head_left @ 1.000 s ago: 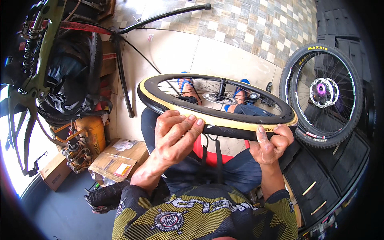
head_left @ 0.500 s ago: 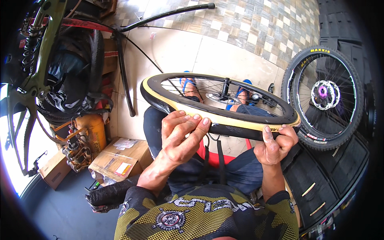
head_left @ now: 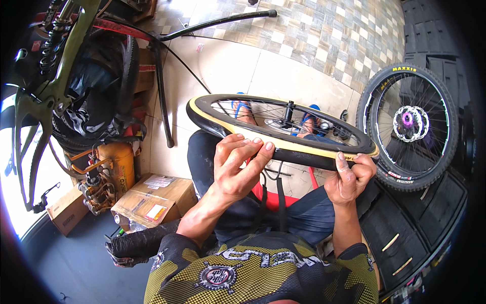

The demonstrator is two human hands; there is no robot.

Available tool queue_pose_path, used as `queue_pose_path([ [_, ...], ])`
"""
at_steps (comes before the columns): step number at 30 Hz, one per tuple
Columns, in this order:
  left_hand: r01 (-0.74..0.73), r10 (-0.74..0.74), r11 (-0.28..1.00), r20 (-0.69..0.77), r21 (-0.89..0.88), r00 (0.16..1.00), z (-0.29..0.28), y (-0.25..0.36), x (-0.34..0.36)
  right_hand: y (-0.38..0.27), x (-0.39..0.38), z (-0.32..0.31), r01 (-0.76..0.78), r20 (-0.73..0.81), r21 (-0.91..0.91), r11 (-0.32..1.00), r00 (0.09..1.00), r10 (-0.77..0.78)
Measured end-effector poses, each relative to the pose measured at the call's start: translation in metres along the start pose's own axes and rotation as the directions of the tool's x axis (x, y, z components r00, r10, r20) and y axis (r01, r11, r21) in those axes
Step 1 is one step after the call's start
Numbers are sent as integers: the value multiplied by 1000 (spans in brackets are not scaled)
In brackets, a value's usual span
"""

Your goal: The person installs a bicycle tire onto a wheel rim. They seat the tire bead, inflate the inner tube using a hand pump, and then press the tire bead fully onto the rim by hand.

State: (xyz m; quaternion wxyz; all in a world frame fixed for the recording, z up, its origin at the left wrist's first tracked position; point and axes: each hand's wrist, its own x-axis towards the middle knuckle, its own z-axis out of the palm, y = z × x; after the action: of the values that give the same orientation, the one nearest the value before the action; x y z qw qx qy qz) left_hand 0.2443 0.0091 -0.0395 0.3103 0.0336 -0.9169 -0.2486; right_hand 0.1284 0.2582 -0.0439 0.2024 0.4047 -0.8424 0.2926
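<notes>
Before me, tilted nearly flat, is a bicycle wheel with a black rim (head_left: 334, 147), thin spokes and a black hub (head_left: 289, 115). Its tire (head_left: 301, 146) has a tan sidewall and black tread. My left hand (head_left: 237, 167) pinches the near edge of the tire, thumb and fingertips against the tan sidewall. Farther right along the same edge, my right hand (head_left: 349, 178) grips the tire with its thumb raised on the sidewall and its fingers curled. At the far left the tread bulges outward. How the tire's hidden lower side sits on the rim I cannot tell.
Two knobby-tired wheels (head_left: 439, 147) with disc rotors lean at the right on black panels (head_left: 405, 223). A bike frame (head_left: 61, 76) and black stand legs (head_left: 164, 96) are at the left. Below them are an orange compressor tank (head_left: 116, 162) and a taped cardboard box (head_left: 152, 202).
The wheel's left end and my left hand sit slightly farther right. My right hand keeps nearly the same place on the tire. The whole view has shifted a little.
</notes>
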Motion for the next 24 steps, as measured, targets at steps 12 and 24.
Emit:
queue_pose_path([
  [12,81,-78,996,80,-37,994,5,-36,55,22,74,0,-119,181,27,993,977,112],
  [24,158,-169,984,152,78,974,-18,-138,96,96,52,8,-324,246,139,936,927,284],
])
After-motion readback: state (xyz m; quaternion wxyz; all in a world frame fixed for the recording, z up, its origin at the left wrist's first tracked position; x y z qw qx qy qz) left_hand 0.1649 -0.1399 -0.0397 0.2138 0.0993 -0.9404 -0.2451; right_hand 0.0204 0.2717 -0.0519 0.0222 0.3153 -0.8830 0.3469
